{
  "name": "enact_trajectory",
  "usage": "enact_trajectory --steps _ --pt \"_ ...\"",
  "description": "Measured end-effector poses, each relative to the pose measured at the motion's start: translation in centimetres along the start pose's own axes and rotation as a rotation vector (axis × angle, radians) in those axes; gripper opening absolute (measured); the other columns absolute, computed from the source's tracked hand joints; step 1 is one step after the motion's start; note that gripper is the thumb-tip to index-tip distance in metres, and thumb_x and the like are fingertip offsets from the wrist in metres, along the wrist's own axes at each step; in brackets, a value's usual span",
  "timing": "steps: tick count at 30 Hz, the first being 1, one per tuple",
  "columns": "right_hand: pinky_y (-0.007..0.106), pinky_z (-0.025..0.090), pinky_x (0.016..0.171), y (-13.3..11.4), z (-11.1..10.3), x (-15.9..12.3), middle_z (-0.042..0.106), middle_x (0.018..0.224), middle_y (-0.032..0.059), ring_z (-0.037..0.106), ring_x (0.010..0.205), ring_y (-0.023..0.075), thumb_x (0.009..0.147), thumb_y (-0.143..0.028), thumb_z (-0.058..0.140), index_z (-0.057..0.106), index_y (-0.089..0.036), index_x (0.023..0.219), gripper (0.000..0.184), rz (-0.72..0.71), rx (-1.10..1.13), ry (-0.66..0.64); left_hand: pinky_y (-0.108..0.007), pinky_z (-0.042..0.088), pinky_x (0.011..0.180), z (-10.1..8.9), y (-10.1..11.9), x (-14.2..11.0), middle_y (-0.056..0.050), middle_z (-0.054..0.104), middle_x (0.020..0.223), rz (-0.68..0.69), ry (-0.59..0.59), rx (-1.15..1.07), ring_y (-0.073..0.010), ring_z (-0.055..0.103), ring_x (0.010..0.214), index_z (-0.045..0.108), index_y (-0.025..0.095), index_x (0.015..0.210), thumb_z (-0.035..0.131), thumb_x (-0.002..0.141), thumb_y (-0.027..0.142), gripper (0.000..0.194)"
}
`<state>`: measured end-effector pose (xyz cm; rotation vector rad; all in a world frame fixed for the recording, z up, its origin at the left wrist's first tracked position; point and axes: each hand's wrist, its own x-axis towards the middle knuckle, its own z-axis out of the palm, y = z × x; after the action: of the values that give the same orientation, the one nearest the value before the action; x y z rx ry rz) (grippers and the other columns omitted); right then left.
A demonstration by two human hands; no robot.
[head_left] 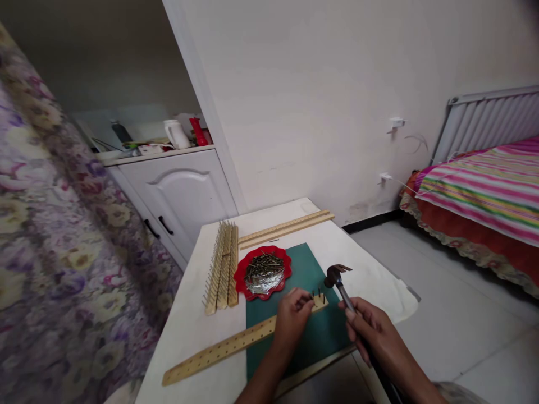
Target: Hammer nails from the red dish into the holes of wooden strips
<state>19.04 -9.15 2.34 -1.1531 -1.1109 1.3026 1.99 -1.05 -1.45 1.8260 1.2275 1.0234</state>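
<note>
A drilled wooden strip [223, 349] lies slantwise across the table and a green mat. Its right end carries several dark nails [324, 299] standing upright. My left hand [293, 314] rests over the strip beside these nails, its fingertips pinched on what looks like a nail, mostly hidden by the fingers. In my right hand [369, 325] is a claw hammer [336, 277], gripped by the handle, its head raised just right of the nails. Behind my left hand, a red scalloped dish [241, 280] holds a heap of loose nails [265, 269].
Strips full of upright nails [222, 266] stand left of the dish. Two bare wooden strips [286, 229] lie along the back of the white table [189, 314]. Beyond are a cabinet [181, 185], a floral curtain [84, 235] and a bed [484, 179].
</note>
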Motion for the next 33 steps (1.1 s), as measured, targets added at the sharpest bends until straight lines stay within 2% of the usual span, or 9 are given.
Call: enact_trajectory --steps 3,12,21,23,27,33 --pt "0.017 0.022 0.031 -0.1 0.0 -0.1 0.053 0.053 -0.0078 0.035 0.027 0.0033 0.086 -0.045 0.047 0.051 -0.017 0.095 0.029 0.013 -0.008 -0.001 -0.02 0.034 0.054 0.7 0.0 0.1 0.001 0.053 0.068 0.017 0.014 0.045 -0.0107 0.048 0.06 0.061 0.016 0.07 0.056 0.074 0.022 0.009" --pt "0.016 0.023 0.031 0.1 -0.1 -0.2 0.053 0.053 -0.008 0.036 0.027 0.0036 0.087 -0.045 0.047 0.05 -0.018 0.096 0.029 0.014 -0.005 -0.008 -0.02 0.031 0.055 0.6 -0.1 0.1 0.002 0.053 0.068 0.052 -0.026 0.174 -0.0102 0.047 0.059 0.061 0.017 0.07 0.053 0.075 0.017 0.009" --pt "0.015 0.022 0.031 -0.2 0.6 -1.0 0.049 0.05 -0.0092 0.034 0.03 0.0037 0.089 -0.042 0.044 0.049 -0.018 0.096 0.026 0.009 -0.066 -0.093 -0.02 0.029 0.054 0.8 -0.2 0.1 0.002 0.052 0.066 0.082 -0.022 0.211 -0.0098 0.046 0.059 0.058 0.017 0.067 0.053 0.075 0.016 0.01" --pt "0.015 0.023 0.032 -0.4 0.9 -1.3 0.047 0.05 -0.0093 0.034 0.031 0.0044 0.089 -0.04 0.044 0.049 -0.019 0.093 0.022 0.007 -0.113 -0.107 -0.02 0.028 0.054 0.9 -0.3 0.1 0.003 0.05 0.065 0.081 -0.017 0.219 -0.0096 0.045 0.058 0.057 0.016 0.066 0.053 0.075 0.016 0.01" --pt "0.016 0.027 0.032 -0.6 1.4 -1.4 0.047 0.05 -0.0084 0.036 0.033 0.0058 0.089 -0.035 0.044 0.046 -0.02 0.074 0.021 -0.011 -0.235 -0.14 -0.021 0.026 0.053 1.0 -0.5 0.2 0.003 0.047 0.062 0.08 -0.002 0.244 -0.0096 0.043 0.058 0.054 0.016 0.062 0.052 0.074 0.015 0.013" --pt "0.017 0.027 0.032 -0.3 1.4 -1.3 0.047 0.05 -0.0086 0.038 0.033 0.0067 0.09 -0.036 0.041 0.046 -0.021 0.077 0.02 -0.019 -0.278 -0.129 -0.021 0.025 0.053 1.1 -0.6 0.2 0.003 0.047 0.063 0.08 -0.007 0.243 -0.0097 0.042 0.058 0.055 0.016 0.063 0.051 0.074 0.015 0.012"
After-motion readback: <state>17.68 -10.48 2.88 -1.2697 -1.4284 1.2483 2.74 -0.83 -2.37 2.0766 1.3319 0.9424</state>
